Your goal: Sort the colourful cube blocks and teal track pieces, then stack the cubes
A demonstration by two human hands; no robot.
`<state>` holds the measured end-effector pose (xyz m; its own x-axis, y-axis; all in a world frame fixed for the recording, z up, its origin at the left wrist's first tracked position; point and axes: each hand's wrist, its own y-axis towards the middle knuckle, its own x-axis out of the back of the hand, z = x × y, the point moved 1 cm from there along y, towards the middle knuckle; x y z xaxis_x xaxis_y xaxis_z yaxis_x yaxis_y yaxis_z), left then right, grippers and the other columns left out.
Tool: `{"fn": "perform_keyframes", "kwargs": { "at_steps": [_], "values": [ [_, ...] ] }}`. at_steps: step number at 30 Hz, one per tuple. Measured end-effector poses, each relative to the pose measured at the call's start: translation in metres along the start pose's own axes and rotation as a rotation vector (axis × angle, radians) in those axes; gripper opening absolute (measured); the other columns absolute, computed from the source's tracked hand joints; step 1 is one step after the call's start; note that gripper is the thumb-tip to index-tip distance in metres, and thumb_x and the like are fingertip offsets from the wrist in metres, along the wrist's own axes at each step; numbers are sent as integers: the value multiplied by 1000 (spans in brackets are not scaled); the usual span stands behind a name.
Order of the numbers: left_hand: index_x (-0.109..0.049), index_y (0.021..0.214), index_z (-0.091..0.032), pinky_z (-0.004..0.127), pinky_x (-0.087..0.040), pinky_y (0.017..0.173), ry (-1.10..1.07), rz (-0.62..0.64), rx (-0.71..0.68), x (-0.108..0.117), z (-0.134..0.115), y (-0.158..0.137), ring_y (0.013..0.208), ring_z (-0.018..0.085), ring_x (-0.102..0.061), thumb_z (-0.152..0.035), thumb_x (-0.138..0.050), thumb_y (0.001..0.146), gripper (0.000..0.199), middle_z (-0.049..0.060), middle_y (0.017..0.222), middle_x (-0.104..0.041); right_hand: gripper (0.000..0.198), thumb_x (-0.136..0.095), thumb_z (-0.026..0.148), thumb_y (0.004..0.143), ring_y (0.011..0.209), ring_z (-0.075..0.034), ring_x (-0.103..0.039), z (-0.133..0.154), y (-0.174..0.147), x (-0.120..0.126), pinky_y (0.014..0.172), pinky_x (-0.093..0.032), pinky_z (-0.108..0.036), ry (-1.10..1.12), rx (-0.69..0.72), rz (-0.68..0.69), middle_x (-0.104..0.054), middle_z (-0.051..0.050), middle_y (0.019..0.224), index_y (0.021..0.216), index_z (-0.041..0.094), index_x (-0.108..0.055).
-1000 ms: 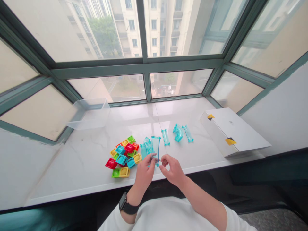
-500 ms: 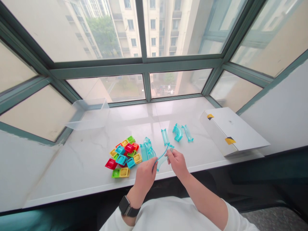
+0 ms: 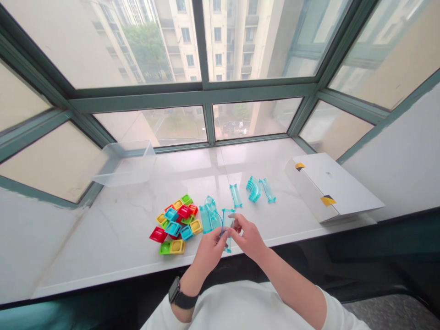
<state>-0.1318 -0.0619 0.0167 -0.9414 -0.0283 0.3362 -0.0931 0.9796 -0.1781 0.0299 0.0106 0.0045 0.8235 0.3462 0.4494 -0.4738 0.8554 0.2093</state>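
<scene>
Between my hands, near the front edge of the white sill, is a clear blue plastic track piece [image 3: 228, 211]. My left hand [image 3: 210, 250] is closed on its left side, and my right hand [image 3: 248, 234] pinches its right side. The fingers of both hands meet around its middle and hide part of it. Just left of it lies a pile of similar track pieces [image 3: 208, 215]. Farther back on the sill rest a straight track piece [image 3: 235, 195], a stack of curved track pieces [image 3: 253, 189] and another slim track piece [image 3: 267, 190].
Colourful square plastic blocks [image 3: 173, 228] are heaped to the left on the sill [image 3: 113, 233]. A clear plastic bin [image 3: 123, 172] stands at the back left by the window. A white box [image 3: 335, 185] with yellow-black tabs sits at the right.
The held track piece has turned from a slant to nearly straight away from me. My right hand has shifted left and nearer my left hand. The loose pieces have not moved.
</scene>
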Motion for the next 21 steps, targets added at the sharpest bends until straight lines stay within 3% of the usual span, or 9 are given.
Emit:
{"fn": "perform_keyframes", "kwargs": {
  "at_steps": [3, 6, 10, 14, 17, 21],
  "values": [
    [-71, 115, -18, 31, -59, 66, -194, -88, 122, 2, 5, 6, 73, 21, -74, -50, -59, 94, 39, 9, 95, -79, 50, -68, 32, 92, 81, -17, -65, 0, -8, -4, 73, -56, -31, 61, 60, -46, -68, -4, 105, 138, 27, -48],
    [-68, 120, -18, 32, -60, 65, -322, -173, 188, 2, 8, 12, 76, 21, -75, -50, -65, 90, 44, 11, 107, -79, 52, -72, 28, 88, 91, -20, -66, 4, -14, -10, 73, -58, -34, 37, 110, -32, -64, -7, 117, 135, 28, -50],
    [-65, 128, -17, 36, -62, 80, -502, -195, 216, -3, 4, 15, 90, 23, -77, -52, -73, 86, 55, 14, 120, -76, 57, -78, 24, 81, 109, -27, -64, 9, -16, -18, 90, -60, -44, -65, 135, 5, -63, -9, 124, 132, 28, -54],
    [-64, 130, -18, 42, -59, 96, -672, -151, 188, -13, -3, 14, 106, 28, -76, -54, -81, 81, 62, 17, 134, -71, 51, -68, 14, 87, 121, -28, -62, 5, -15, -21, 104, -56, -49, -103, 154, -69, -63, -11, 128, 135, 27, -55],
    [-64, 126, -19, 42, -59, 98, -709, -156, 148, -15, -4, 15, 109, 28, -75, -53, -84, 80, 61, 17, 134, -71, 51, -63, 17, 93, 117, -27, -65, 0, -15, -18, 99, -59, -47, -76, 142, -82, -63, -11, 130, 141, 28, -51],
    [-62, 121, -19, 40, -61, 89, -673, -192, 137, -13, 2, 17, 102, 26, -76, -53, -83, 80, 57, 17, 134, -72, 59, -68, 20, 92, 114, -28, -67, -5, -17, -11, 90, -62, -44, -64, 135, -86, -66, -11, 129, 147, 28, -48]
  ]
}}
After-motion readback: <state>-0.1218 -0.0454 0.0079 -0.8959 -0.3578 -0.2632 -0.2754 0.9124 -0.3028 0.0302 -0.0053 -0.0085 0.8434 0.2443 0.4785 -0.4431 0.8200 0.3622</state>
